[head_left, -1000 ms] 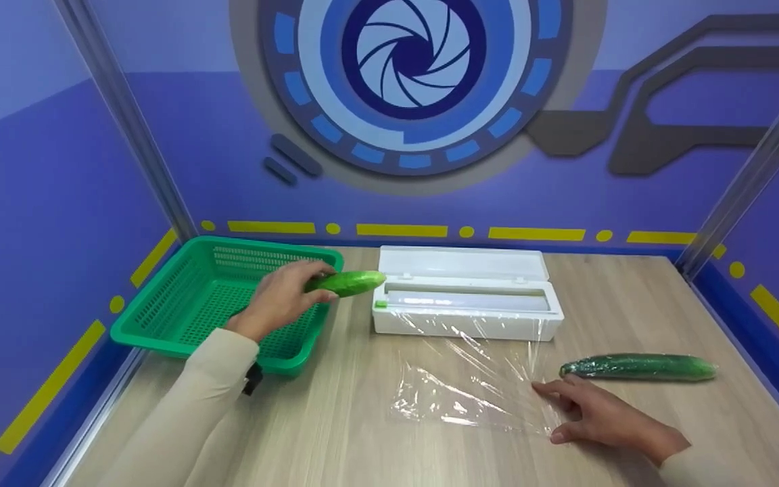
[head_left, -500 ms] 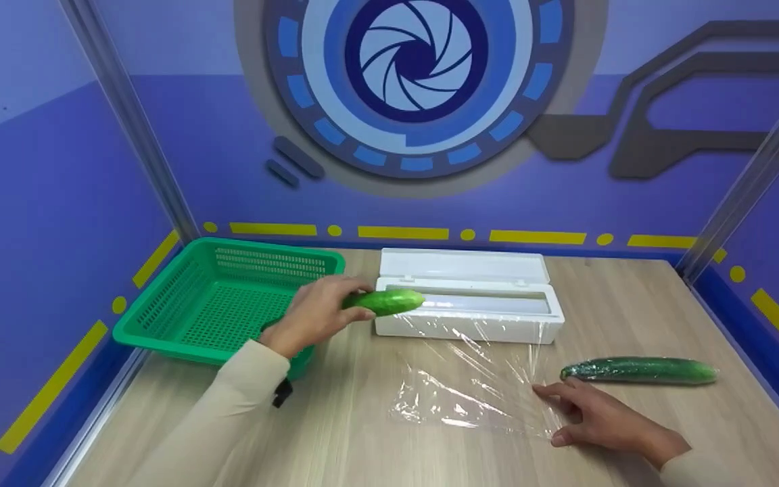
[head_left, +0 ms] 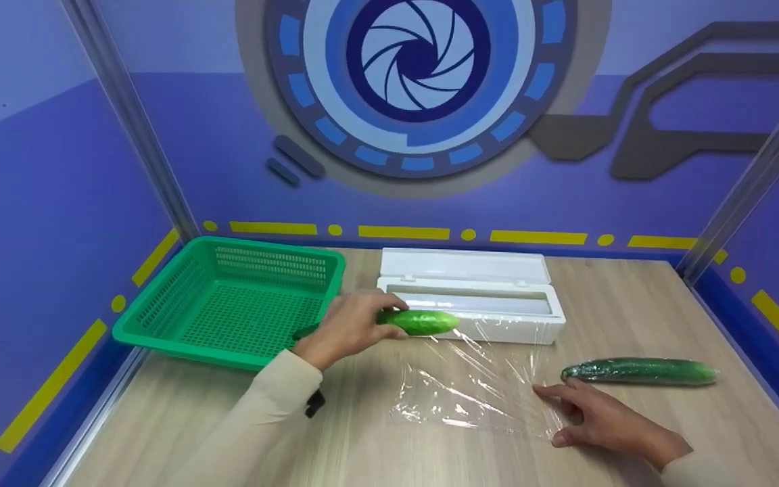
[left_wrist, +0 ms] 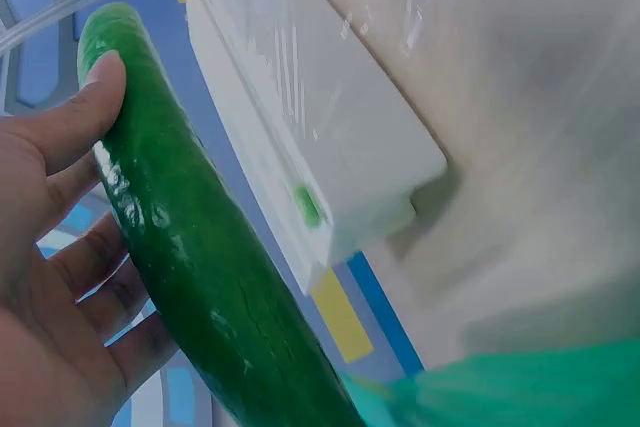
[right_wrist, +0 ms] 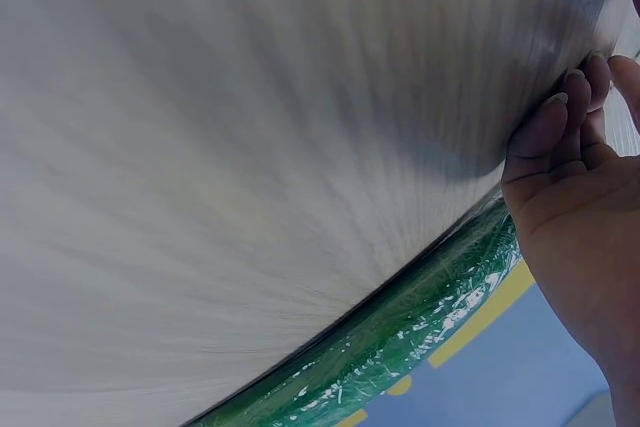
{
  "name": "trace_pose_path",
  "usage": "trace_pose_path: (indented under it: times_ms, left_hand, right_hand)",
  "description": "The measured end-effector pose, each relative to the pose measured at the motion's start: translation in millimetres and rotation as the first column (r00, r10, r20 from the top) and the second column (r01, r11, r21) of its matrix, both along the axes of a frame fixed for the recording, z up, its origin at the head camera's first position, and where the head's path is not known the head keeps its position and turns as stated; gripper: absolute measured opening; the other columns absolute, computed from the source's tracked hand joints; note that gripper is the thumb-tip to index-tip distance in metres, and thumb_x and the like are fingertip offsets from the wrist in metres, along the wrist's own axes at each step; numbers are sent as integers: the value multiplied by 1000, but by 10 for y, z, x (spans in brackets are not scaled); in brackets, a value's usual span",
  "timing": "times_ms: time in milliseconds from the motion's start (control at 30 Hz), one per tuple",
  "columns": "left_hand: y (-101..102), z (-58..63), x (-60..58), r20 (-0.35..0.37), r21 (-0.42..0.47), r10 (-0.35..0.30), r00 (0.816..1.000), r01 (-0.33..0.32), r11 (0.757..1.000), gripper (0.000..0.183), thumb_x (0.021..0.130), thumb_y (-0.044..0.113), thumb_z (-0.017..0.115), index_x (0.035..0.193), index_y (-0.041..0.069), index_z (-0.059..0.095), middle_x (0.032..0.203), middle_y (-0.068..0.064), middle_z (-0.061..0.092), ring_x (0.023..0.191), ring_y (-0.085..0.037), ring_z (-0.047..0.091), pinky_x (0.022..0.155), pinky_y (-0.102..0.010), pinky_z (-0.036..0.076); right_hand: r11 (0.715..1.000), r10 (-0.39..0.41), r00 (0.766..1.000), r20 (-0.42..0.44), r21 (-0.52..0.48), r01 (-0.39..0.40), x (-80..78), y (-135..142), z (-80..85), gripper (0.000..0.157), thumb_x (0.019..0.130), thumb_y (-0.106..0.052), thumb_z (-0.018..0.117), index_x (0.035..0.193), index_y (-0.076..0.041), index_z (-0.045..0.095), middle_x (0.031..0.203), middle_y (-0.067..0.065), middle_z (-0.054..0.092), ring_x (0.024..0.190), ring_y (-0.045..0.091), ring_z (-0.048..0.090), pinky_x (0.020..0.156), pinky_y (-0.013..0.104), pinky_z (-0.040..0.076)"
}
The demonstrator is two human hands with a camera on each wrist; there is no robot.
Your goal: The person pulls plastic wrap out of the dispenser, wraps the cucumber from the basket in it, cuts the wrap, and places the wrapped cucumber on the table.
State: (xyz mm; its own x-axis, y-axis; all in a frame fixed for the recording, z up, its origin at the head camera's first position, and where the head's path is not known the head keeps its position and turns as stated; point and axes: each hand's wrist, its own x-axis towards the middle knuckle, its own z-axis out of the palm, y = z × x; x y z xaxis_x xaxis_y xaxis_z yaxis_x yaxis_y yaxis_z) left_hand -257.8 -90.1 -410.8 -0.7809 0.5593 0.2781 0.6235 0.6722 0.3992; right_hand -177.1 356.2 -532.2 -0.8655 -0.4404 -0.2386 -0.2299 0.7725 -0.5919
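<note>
My left hand [head_left: 352, 321] holds a green cucumber [head_left: 423, 322] from above, over the front left of a white plastic-wrap dispenser box [head_left: 470, 329]. In the left wrist view, the thumb lies across the cucumber [left_wrist: 190, 217] and the fingers are behind it. Clear plastic wrap [head_left: 457, 399] runs from the box onto the table in front. Low on the right, my right hand [head_left: 602, 419] holds the wrap's side edge with bent fingers, index and thumb apart. Just beyond that hand lies a second cucumber [head_left: 640, 371], covered in shiny wrap.
A green plastic basket [head_left: 227, 355] stands at the left of the wooden table [head_left: 389, 460]. The box's lid [head_left: 464, 262] is folded back toward the rear wall. Printed panels [head_left: 362, 203] enclose the table at the back and sides.
My left hand has carried the cucumber rightward and toward me, from the basket's right rim to the front of the box. My right hand has stayed at the wrap's edge.
</note>
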Motion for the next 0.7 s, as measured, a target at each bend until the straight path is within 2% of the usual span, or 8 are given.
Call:
trace_pose_path:
  times_ms: [100, 267, 533, 700]
  left_hand:
    - [100, -20, 12, 29, 8, -18, 999, 18, 1000, 45, 85, 36, 91, 124, 16, 78, 113, 1, 78, 102, -18, 72, 86, -41, 55]
    - [285, -64, 43, 88, 19, -25, 996, 23, 1000, 47, 82, 34, 94, 121, 16, 76, 107, 1, 79, 96, -14, 71, 83, -37, 53]
    - [570, -159, 103, 41, -4, -54, 998, 54, 999, 36, 80, 39, 94, 108, 23, 81, 95, 13, 78, 79, 1, 60, 72, -27, 47]
    - [735, -213, 151, 69, 7, -54, 996, 54, 999, 35, 81, 41, 93, 109, 22, 82, 94, 14, 78, 76, 2, 58, 72, -25, 45]
  right_hand:
    - [1000, 0, 1000, 1, -4, 0, -7, -4, 4, 82, 85, -48, 87, 155, -20, 56, 104, 1, 49, 96, 19, 48, 74, 29, 39]
    - [1000, 5, 1000, 8, -15, -5, -16, -3, 0, 82, 85, -47, 87, 155, -19, 55, 103, 1, 49, 95, 18, 48, 73, 29, 40]
    - [997, 50, 997, -63, -60, -54, 4, 25, -8, 80, 86, -45, 86, 153, -13, 57, 103, 1, 48, 93, 13, 46, 72, 28, 38]
    - [998, 36, 998, -51, -48, -38, -1, 13, -7, 80, 86, -46, 87, 154, -15, 57, 103, 0, 48, 94, 13, 47, 72, 28, 39]
